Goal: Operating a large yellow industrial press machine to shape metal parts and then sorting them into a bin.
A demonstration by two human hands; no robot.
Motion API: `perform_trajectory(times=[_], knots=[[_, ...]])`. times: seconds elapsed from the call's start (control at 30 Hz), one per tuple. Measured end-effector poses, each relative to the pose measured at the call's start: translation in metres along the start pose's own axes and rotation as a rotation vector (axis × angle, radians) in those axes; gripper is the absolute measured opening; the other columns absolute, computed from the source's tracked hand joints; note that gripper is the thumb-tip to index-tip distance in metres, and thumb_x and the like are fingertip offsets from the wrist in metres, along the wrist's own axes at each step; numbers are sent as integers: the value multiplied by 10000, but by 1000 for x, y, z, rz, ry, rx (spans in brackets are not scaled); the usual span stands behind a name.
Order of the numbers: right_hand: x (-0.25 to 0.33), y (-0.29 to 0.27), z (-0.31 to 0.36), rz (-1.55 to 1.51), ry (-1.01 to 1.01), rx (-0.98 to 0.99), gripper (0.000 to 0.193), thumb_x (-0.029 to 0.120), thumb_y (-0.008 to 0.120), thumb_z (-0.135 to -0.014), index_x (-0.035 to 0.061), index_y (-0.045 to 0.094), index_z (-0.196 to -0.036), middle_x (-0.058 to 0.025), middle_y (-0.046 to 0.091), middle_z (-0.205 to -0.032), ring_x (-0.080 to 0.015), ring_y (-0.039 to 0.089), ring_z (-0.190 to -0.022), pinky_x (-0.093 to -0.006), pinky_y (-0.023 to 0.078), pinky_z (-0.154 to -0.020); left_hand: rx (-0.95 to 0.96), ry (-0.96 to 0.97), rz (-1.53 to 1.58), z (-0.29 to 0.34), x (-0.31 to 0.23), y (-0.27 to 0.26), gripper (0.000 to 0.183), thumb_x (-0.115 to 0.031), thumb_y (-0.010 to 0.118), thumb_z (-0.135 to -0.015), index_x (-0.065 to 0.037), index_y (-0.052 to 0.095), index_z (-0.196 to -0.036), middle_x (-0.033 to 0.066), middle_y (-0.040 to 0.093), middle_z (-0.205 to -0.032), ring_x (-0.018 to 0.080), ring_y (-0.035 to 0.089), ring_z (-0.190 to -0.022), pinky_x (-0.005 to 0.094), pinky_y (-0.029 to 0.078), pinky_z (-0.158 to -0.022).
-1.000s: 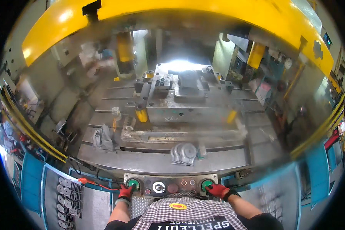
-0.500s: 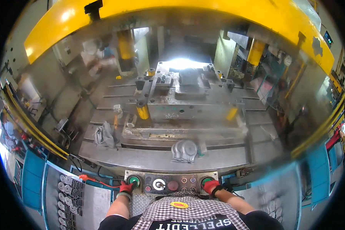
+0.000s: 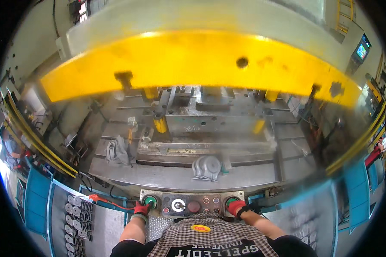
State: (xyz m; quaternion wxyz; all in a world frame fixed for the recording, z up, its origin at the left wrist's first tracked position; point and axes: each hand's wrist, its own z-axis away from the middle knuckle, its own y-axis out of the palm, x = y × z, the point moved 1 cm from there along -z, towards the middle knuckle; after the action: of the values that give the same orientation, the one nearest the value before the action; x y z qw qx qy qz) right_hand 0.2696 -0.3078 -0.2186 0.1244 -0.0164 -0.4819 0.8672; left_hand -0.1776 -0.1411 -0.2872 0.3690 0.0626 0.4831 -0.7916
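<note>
We press our gloved left hand on the left green button and right hand on the right green button of the control panel, holding nothing; 2 palms flat

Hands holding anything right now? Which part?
Nothing held. Left hand rests on the left green button, right hand on the right green button.

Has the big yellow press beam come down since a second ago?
Yes. The yellow press beam now sits lower in view, closer to the grey die block on the fixed press bed. The camera may also have tilted.
</note>
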Motion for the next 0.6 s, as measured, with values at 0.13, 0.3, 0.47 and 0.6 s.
perform_trajectory(times=[0.13,0.3,0.47,0.6], knots=[[-4,9,-4,17,-25,-57,445,422,346,-853,91,645,-856,-131,625,-897,-295,603,-835,-420,465,-695,19,20,13,0,0,-1,1055,-496,697,-573,30,172,-1321,259,331,-1293,347,334,-1208,354,302,-992],[-7,9,-1,51,-37,-19,442,419,347,-853,91,644,-852,-129,627,-891,-298,603,-833,-417,468,-691,43,16,-45,-24,7,10,1046,-508,689,-582,15,173,-1326,258,317,-1303,357,321,-1214,367,302,-990],[1,3,-3,13,-67,-38,468,434,337,-848,78,641,-848,-131,623,-906,-289,597,-864,-415,457,-733,-76,85,-68,-65,58,26,1032,-575,633,-608,-24,159,-1340,240,349,-1290,351,381,-1174,372,339,-961],[-4,-5,6,-70,-11,14,519,476,326,-839,59,632,-879,-157,606,-951,-293,574,-921,-410,435,-791,95,114,-281,-31,15,10,871,-621,559,-642,-37,366,-1260,187,456,-1221,309,449,-1126,370,360,-930]])
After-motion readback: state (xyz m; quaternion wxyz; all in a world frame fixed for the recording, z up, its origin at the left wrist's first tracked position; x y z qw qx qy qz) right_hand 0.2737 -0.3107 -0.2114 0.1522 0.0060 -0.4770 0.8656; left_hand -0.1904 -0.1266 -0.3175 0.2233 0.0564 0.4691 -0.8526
